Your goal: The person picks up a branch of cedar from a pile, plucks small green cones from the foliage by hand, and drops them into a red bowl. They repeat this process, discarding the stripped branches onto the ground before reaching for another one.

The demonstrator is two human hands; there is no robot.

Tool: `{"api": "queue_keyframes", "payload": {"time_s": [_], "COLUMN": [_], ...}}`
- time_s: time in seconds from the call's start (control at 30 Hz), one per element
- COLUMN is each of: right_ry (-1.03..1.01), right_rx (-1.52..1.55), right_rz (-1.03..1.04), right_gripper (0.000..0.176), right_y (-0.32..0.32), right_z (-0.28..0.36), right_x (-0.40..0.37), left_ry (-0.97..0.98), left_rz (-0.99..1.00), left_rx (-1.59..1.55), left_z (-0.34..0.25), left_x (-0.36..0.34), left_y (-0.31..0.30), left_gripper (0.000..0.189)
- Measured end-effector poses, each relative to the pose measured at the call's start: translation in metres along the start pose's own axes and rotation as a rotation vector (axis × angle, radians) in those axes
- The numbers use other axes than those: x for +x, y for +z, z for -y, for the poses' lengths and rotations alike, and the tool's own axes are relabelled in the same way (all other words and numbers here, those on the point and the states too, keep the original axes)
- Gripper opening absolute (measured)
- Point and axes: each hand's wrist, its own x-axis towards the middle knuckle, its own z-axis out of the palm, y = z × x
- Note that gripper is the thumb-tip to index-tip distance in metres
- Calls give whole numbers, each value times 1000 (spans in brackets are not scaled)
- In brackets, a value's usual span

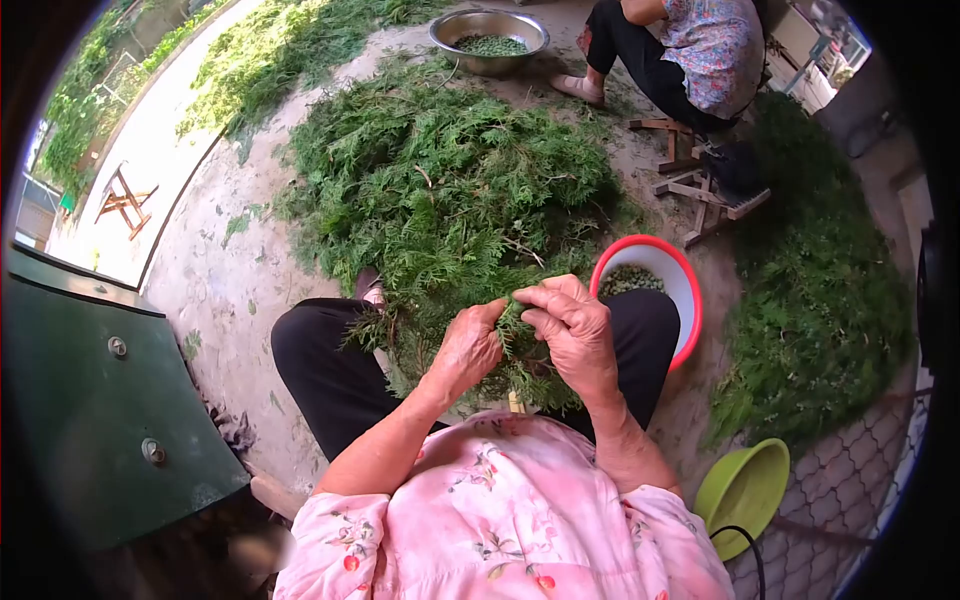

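Note:
My left hand (pixel 470 345) is closed on a flat-leaved evergreen sprig (pixel 510 335), which looks like arborvitae, above my lap. Thumb and fingers of my right hand (pixel 575 325) pinch the upper end of the same sprig; any small thing between the fingertips is hidden. Cut evergreen branches (pixel 450 170) lie heaped in front of me and reach up between my knees. By my right knee stands a white bucket with a red rim (pixel 690 290), partly hidden by the knee. Small green round cones (pixel 632 278) show inside it.
A metal basin (pixel 490 66) of green cones stands beyond the heap. Another person (pixel 700 60) sits at the upper right near wooden folding stools (pixel 700 195). More branches (pixel 820 300) lie on the right, above a lime-green basin (pixel 745 490). A dark green cabinet (pixel 100 420) is at left.

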Motion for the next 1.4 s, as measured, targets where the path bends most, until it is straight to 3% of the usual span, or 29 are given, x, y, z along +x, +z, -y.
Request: {"api": "queue_keyframes", "payload": {"time_s": [0.17,0.27,0.37,0.5,0.57,0.73,0.8,1.0,1.17,1.4], "right_ry": [-10,60,146,197,488,614,758,543,537,546], "right_rx": [-24,18,29,12,529,579,821,872,804,729], "right_rz": [43,-19,7,7,-29,-7,-79,-57,6,31], "right_gripper": [18,15,11,8,12,18,19,19,24,19], "right_y": [1,-2,-3,6,12,9,1,-4,-10,-7], "right_z": [-20,-22,-22,-24,-33,-38,-35,-30,-36,-36], "right_x": [2,3,3,2,0,-1,3,11,6,3], "left_ry": [16,-95,-189,-252,-220,-282,-273,-291,-363,-329], "left_rz": [-22,-147,-92,-101,-150,-149,-126,-193,-263,-217], "left_rx": [86,-260,-506,-552,-531,-564,-528,-679,-919,-680], "left_z": [6,-4,-7,-9,2,-3,-1,0,0,11], "left_x": [-6,-12,-20,-23,-22,-21,-23,-20,-19,-17], "left_y": [7,8,1,-2,2,-3,-5,-1,3,2], "left_gripper": [22,29,27,23,22,21,22,19,14,29]}}
